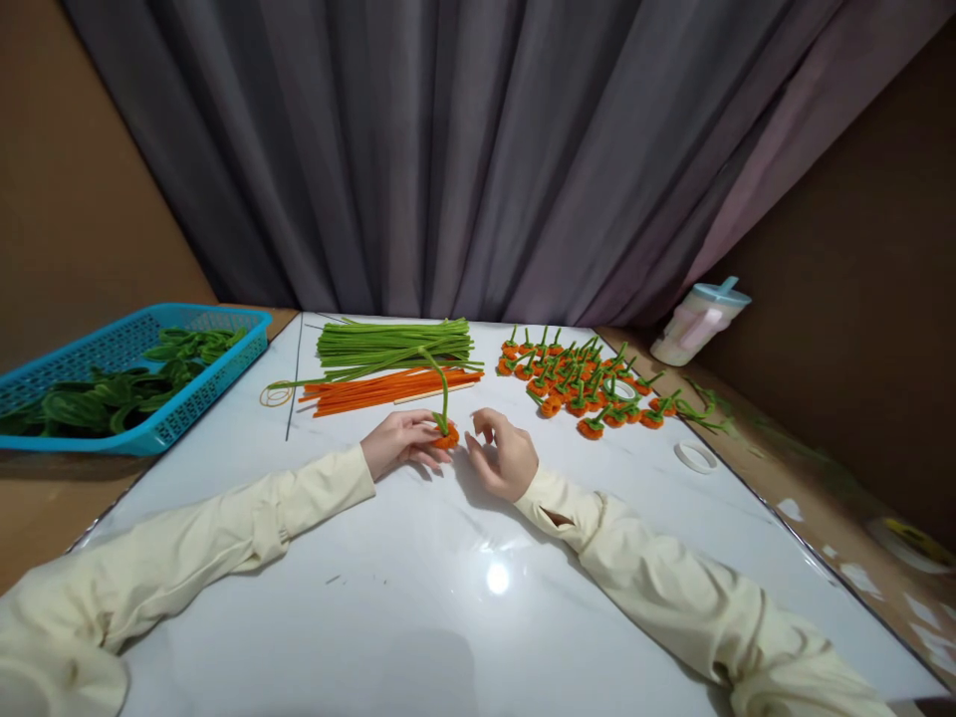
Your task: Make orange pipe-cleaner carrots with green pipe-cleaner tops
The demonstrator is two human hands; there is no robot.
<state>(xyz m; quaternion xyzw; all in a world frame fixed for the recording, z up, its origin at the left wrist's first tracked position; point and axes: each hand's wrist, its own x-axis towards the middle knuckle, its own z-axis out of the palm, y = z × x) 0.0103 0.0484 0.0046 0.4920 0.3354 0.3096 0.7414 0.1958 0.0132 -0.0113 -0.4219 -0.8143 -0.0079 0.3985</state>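
Observation:
My left hand holds a small orange pipe-cleaner pumpkin between thumb and fingers. From its top a long green pipe-cleaner stem rises and bends over to the left at the tip. Just to the right, my right hand has its fingers curled but apart from the thumb, with nothing visible between them. Beyond the hands lie a bundle of green pipe cleaners and a smaller bundle of orange pipe cleaners. Several similar pumpkins with short green stems are grouped at the back right.
A blue basket with green leaf-shaped pieces stands at the left. White tape rolls lie near the pumpkins. A lidded cup stands behind at the right. Yellowish rings lie by the orange bundle. Scraps litter the right side.

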